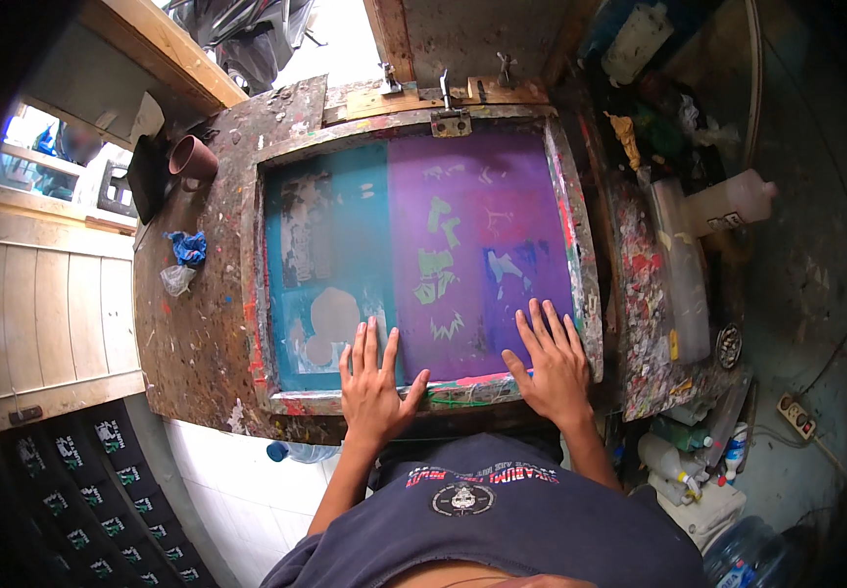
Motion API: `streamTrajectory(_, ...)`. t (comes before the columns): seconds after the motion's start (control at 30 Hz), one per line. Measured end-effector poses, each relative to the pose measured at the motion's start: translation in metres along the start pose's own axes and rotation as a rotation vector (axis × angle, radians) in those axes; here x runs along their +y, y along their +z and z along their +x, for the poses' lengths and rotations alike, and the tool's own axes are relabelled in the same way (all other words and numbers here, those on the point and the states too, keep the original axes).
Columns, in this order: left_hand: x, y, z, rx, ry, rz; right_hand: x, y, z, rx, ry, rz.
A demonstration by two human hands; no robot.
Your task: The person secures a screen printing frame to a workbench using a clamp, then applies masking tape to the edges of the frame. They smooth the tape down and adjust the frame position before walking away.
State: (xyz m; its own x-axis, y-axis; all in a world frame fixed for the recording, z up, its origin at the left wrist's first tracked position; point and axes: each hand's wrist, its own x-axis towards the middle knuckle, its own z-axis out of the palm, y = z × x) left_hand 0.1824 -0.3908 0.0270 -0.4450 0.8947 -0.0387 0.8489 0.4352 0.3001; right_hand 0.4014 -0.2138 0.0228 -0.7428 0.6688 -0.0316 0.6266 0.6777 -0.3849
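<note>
Facing palm-down over screen frame | left hand spread | right hand spread

Right before me, a mesh screen, teal at my left and purple at my right, with pale shapes on both parts, lies on the worktop in its paint-smeared frame.

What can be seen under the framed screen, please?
The paint-stained table shows around the framed screen. Anything lying directly underneath is covered and cannot be made out; the left hand and right hand also hide parts of its near side.
</note>
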Motion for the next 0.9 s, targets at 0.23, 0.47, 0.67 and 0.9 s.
streamTrajectory(0.23, -0.003, -0.009, -0.008, -0.047, 0.138, -0.037, -0.007, -0.012, 0.000, -0.074, -0.063, 0.004)
streamTrajectory(0.47, -0.012, 0.003, -0.009, -0.084, 0.276, 0.065, -0.007, -0.014, -0.002, -0.154, -0.230, -0.023)
streamTrajectory(0.67, -0.011, 0.003, -0.010, -0.069, 0.285, 0.042, -0.002, -0.004, -0.007, -0.157, -0.289, -0.078)
streamTrajectory(0.9, -0.013, -0.008, -0.012, -0.177, 0.361, 0.051, -0.003, -0.006, -0.013, -0.178, -0.336, -0.114)
